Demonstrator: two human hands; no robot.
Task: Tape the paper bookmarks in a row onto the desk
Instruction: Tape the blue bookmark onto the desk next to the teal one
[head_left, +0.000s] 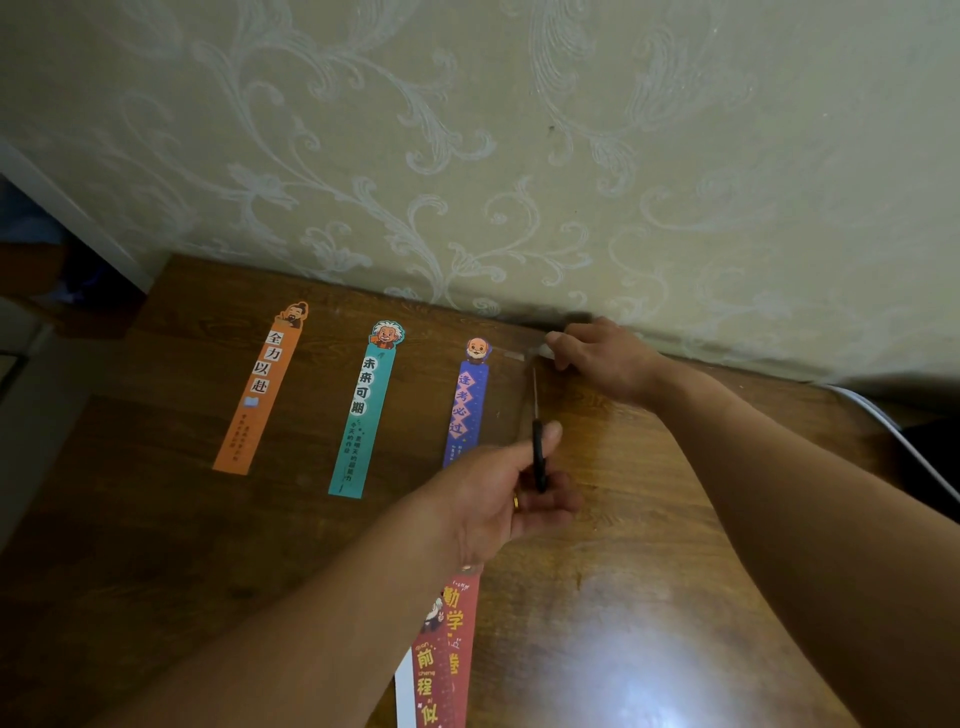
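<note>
Three bookmarks (362, 410) down | your left hand (498, 499) grips scissors (538, 452), right hand (605, 358) pinches tape (517, 355) at 1 o'clock | red bookmark (448, 649) waits at 6.

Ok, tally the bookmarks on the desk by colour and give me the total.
orange bookmark: 1
teal bookmark: 1
blue bookmark: 1
red bookmark: 1
Total: 4
A white strip shows beside the red one, too hidden to count as a bookmark.
</note>
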